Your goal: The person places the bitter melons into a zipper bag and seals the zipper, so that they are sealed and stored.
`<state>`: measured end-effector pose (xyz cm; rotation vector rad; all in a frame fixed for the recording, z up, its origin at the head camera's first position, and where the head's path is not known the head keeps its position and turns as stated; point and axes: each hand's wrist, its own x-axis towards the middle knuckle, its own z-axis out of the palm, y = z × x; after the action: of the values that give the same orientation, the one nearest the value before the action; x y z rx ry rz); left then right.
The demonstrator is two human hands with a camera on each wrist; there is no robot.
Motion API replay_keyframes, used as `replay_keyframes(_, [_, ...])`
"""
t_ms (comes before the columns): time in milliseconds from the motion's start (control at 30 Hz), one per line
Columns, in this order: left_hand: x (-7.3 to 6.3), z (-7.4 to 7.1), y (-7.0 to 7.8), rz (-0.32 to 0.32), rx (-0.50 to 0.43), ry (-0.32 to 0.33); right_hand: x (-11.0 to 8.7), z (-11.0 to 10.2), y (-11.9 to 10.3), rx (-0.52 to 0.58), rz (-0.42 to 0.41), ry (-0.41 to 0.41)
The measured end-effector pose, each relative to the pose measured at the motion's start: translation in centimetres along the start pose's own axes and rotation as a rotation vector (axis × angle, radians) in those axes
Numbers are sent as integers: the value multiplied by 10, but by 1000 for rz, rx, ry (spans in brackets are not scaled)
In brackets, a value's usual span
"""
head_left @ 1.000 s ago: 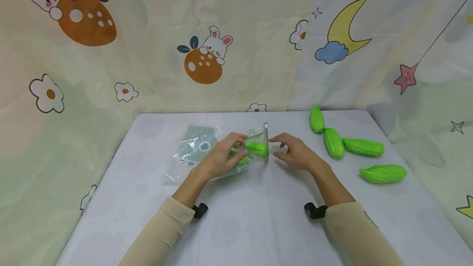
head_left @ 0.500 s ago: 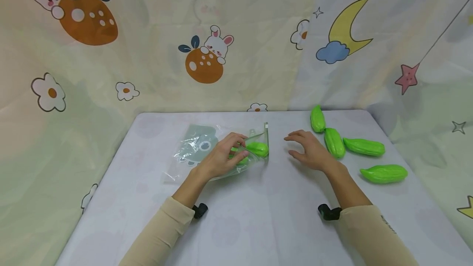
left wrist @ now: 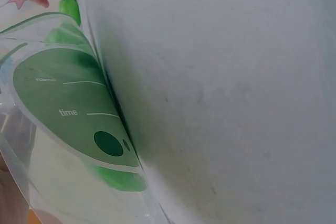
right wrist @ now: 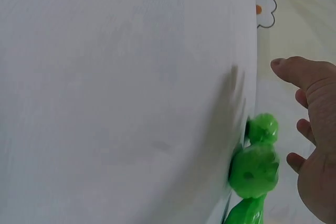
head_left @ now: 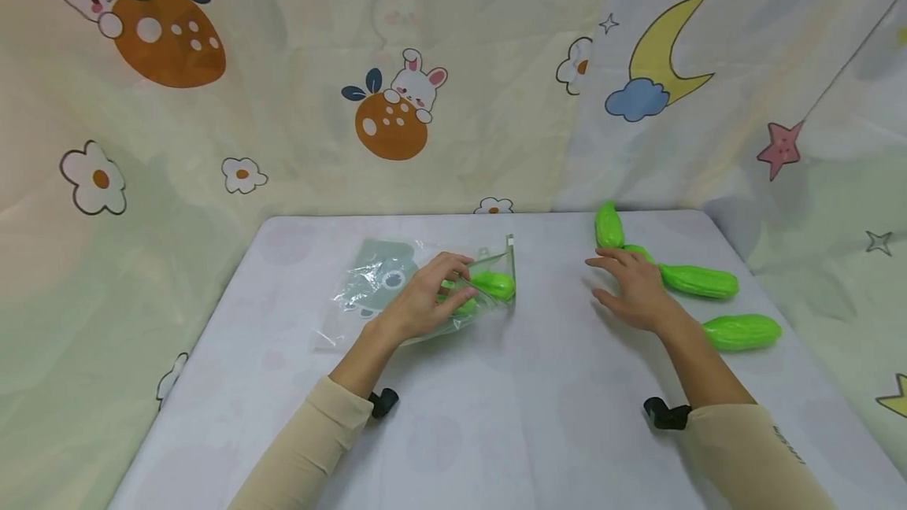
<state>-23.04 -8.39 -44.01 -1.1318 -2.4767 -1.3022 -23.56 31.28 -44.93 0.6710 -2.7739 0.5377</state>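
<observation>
My left hand [head_left: 430,296] grips the near side of a clear zip bag [head_left: 383,267] with a green animal print, lying on the table. The bag's mouth, with its slider, gapes toward the right. Inside are bright green ridged gourds, one gourd [head_left: 494,285] near the mouth and another [head_left: 462,307] partly behind my fingers. The left wrist view shows the bag's printed panel [left wrist: 63,98] close up. My right hand [head_left: 634,290] holds nothing; its fingers are spread above the table, beside the loose gourds. It partly covers one gourd [head_left: 640,252] behind it.
Loose gourds lie at the right of the table [head_left: 496,415]: one at the back edge [head_left: 608,225], one lying sideways [head_left: 700,281], and one nearer the front [head_left: 742,332], partly behind the right forearm. A printed cloth [head_left: 298,116] hangs behind the table.
My right hand has moved away from the bag's mouth, rightward to the loose gourds, and now overlaps one of them in the head view. My left hand and the bag have stayed put.
</observation>
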Motion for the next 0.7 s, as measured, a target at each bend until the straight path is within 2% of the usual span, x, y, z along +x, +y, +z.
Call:
replay_keyframes(200, [0, -1, 0, -7, -10, 4, -7, -4, 11, -27, 17, 26])
replay_keyframes(700, [1, 0, 1, -21, 3, -8, -23, -19, 22, -45, 128, -23])
